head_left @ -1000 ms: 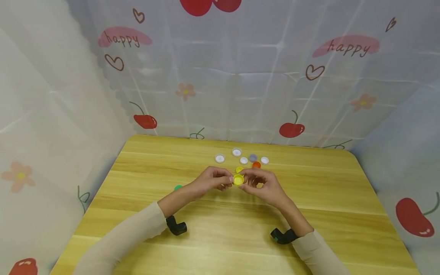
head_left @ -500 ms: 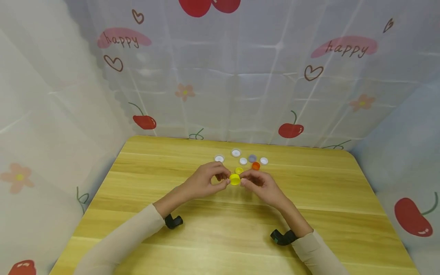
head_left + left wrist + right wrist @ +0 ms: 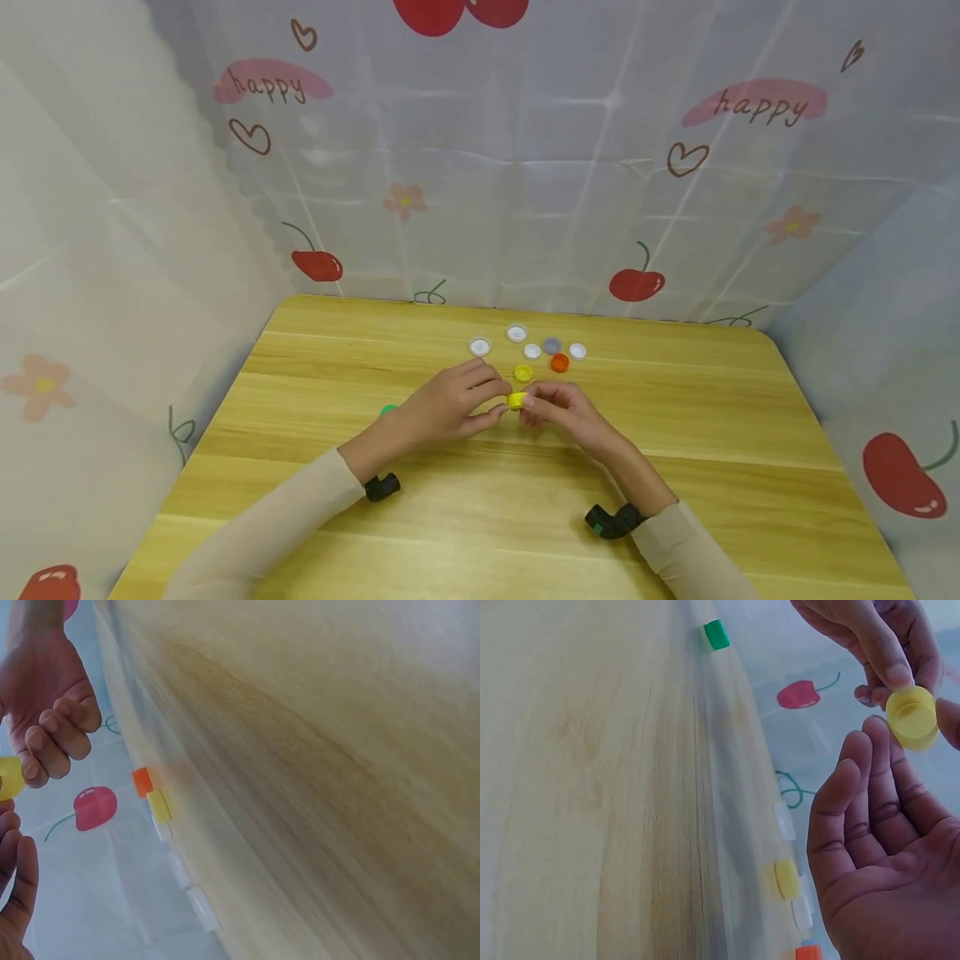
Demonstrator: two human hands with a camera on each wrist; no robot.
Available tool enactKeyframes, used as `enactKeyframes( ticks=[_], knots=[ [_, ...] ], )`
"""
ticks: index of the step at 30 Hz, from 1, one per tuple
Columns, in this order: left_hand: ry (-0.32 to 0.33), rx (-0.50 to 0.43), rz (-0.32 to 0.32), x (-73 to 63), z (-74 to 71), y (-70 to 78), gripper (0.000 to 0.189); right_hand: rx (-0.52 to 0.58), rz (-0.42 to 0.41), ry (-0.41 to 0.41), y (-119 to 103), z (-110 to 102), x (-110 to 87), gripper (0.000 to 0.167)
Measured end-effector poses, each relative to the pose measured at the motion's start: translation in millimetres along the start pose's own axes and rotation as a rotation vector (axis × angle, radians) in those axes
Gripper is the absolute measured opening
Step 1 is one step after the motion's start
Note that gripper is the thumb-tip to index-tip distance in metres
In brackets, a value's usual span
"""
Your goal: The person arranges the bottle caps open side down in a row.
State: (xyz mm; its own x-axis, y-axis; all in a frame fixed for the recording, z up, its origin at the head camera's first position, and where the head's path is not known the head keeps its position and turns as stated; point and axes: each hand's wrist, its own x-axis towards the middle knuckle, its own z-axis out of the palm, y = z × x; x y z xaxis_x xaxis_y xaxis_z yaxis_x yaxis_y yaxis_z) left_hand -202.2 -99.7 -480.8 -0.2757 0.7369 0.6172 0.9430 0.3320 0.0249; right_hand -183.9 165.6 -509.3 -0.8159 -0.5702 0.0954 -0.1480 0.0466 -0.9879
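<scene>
Between the two hands, held up over the table, is a small round yellow plastic cap (image 3: 516, 401), its side toward the head camera. The left hand (image 3: 457, 404) pinches its left edge with thumb and forefinger. From the other side the right hand (image 3: 570, 414) grips it with thumb and fingertips. In the right wrist view a round face of the yellow cap (image 3: 913, 716) shows, with the left thumb at its upper edge. At the left border of the left wrist view, the yellow cap (image 3: 10, 778) is partly cut off.
Beyond the hands lie a second yellow cap (image 3: 522, 373), an orange cap (image 3: 560, 362), a greyish cap (image 3: 552, 345) and several white caps (image 3: 517, 333) on the wooden table (image 3: 675, 433). A green cap (image 3: 388, 410) is partly hidden by the left forearm. Patterned curtains surround the table.
The held yellow cap has been turned: its hollow side faced the head camera a second ago, now its side does. Both hands have shifted their fingers on it and moved slightly nearer the body.
</scene>
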Motion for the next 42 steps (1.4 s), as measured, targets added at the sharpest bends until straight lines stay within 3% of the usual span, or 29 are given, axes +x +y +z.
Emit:
enactKeyframes(
  ticks=[6, 10, 12, 15, 19, 22, 28, 42],
  knots=[
    [-0.006, -0.014, -0.016, -2.0, 2.2, 0.1, 0.021, -0.011, -0.016, 0.005, 3.0, 0.1, 0.4, 0.033],
    [-0.014, -0.044, -0.051, -3.4, 2.6, 0.9, 0.023, -0.039, -0.041, 0.024, 4.1, 1.5, -0.6, 0.027],
    [-0.028, -0.089, -0.109, -4.6, 3.0, 1.8, 0.024, -0.061, -0.056, 0.049, 4.0, 2.9, -1.7, 0.021],
    [-0.058, -0.228, -0.24, -7.2, 4.2, 4.1, 0.024, -0.115, -0.082, 0.094, 4.5, 5.7, -4.3, 0.014],
    [-0.093, -0.455, -0.428, -10.6, 6.6, 7.7, 0.023, -0.194, -0.113, 0.163, 5.1, 10.5, -7.6, 0.018],
    [-0.08, -0.539, -0.511, -12.3, 6.9, 9.8, 0.023, -0.251, -0.152, 0.206, 4.5, 13.3, -8.0, 0.022],
    [-0.032, -0.507, -0.522, -14.8, 7.0, 10.0, 0.025, -0.344, -0.226, 0.239, 2.4, 15.8, -6.0, 0.028],
    [-0.09, -0.377, -0.499, -24.9, 3.9, 9.4, 0.027, -0.406, -0.257, 0.201, 4.4, 21.6, -2.1, 0.032]
  ],
)
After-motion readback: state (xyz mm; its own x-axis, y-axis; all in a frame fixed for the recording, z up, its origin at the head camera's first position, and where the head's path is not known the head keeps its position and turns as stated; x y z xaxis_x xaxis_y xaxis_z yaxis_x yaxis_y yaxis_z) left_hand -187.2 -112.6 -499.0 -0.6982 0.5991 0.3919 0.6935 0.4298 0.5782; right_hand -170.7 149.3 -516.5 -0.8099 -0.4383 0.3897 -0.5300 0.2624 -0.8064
